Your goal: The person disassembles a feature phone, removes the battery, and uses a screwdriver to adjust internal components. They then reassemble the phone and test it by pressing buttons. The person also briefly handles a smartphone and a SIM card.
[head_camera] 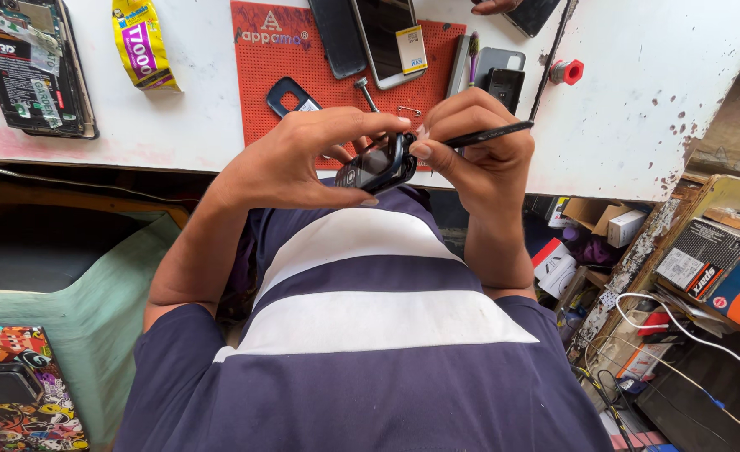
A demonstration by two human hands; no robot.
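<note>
Your left hand [303, 159] is clasping the small dark phone [376, 165] above the bench [186, 117] edge while your right hand [478, 138] is pinching a thin black tool [487, 133] whose tip may be slipping and gouging it.

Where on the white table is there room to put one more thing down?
Bare white table shows between the yellow packet and the red mat. More lies right of the red cap, toward the chipped edge. The mat is crowded with phones and parts, and both hands hover at its front.
</note>
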